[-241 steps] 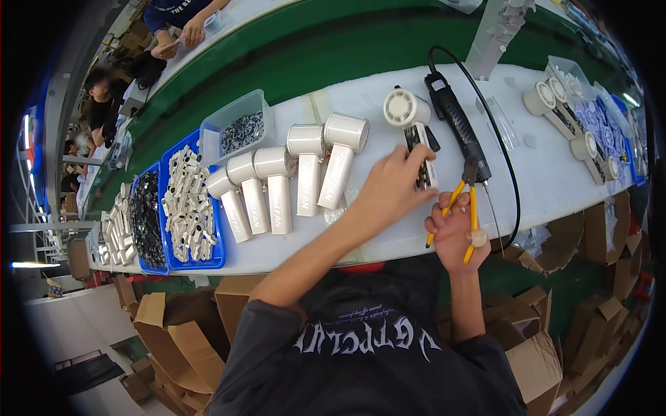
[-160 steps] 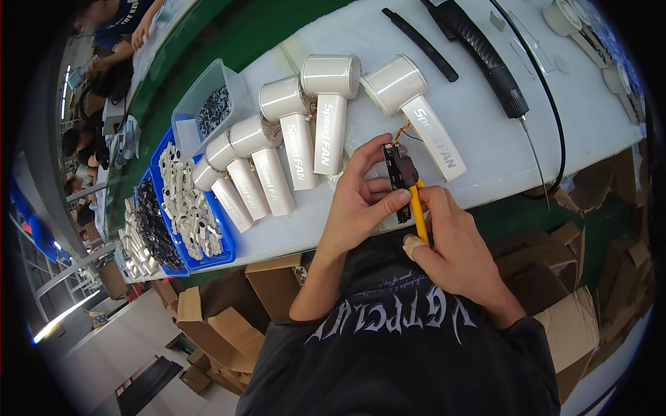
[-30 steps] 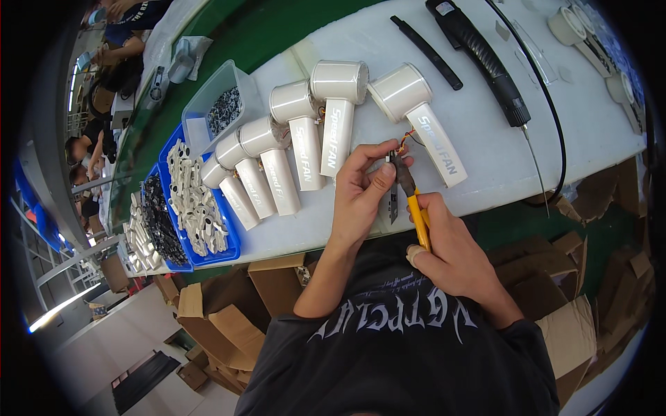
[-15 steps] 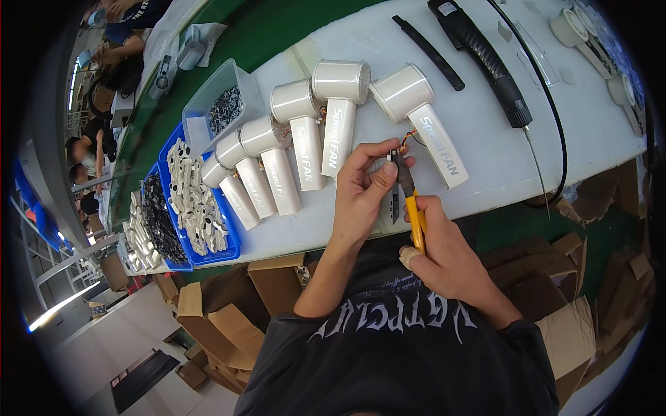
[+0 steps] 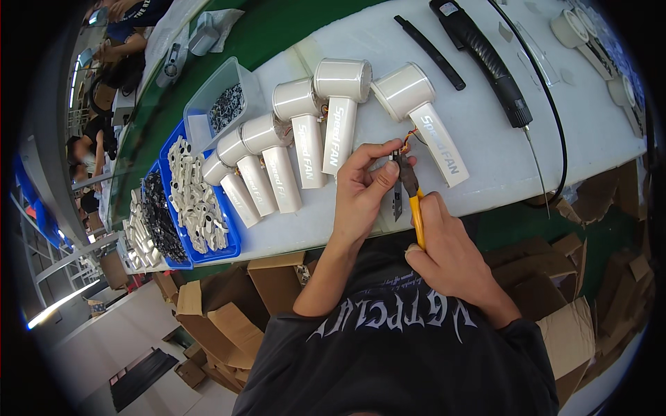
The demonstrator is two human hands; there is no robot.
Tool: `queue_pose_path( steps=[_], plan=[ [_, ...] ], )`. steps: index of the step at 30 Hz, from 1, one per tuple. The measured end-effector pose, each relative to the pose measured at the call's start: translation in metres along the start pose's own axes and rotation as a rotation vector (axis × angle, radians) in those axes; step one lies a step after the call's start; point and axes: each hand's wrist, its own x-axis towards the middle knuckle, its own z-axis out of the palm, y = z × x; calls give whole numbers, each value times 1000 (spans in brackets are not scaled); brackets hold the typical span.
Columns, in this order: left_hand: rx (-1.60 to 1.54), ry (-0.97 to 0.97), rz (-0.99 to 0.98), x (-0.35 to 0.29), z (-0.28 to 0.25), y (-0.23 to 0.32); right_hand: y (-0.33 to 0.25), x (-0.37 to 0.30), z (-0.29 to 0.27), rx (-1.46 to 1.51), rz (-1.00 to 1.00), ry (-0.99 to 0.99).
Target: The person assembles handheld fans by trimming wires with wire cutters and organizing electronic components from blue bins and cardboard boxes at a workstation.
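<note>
My left hand (image 5: 365, 184) pinches a narrow dark circuit board (image 5: 397, 201) between thumb and fingers, its lower end hanging free below them. Thin red, orange and dark wires (image 5: 409, 139) run from its upper end toward a white handheld fan (image 5: 436, 142) lying just beyond. My right hand (image 5: 444, 243) is wrapped round the yellow-handled pliers (image 5: 417, 220). Their dark jaws are up against my left fingertips, by the top of the board. Whether the jaws grip a wire is hidden. Several more white fans (image 5: 305, 149) lie in a row to the left.
Blue bins (image 5: 232, 248) with white and black small parts stand left, beside a clear box (image 5: 255, 104) of small dark pieces. A black electric screwdriver (image 5: 485, 66), its cable (image 5: 557, 118) and a black strip (image 5: 430, 52) lie at the far right. Cardboard boxes (image 5: 222, 329) sit below the table.
The pliers' jaws have shifted slightly right, and my right fingers sit closer round the handles. The board's lower end has swung a little. On the green surface, the grey-blue items have moved up and right.
</note>
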Motion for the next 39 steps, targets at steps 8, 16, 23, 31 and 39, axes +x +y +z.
queue_pose_path(
  steps=[8, 16, 23, 31, 39],
  plan=[
    [95, -6, 28, -1, 2, 0, 5, -1, -4, -118, -67, 89],
    [-73, 31, -111, -1, 10, 5, 16, 0, -16, 611, 141, -147],
    [11, 47, -10, 1, 11, 1, 9, 1, -19, 540, 193, -168],
    [-128, 12, -75, -1, 3, 5, -6, -2, -20, 188, 81, -125],
    [-140, 20, -96, -1, 0, 5, -5, -1, -24, 98, 61, -129]
  ],
)
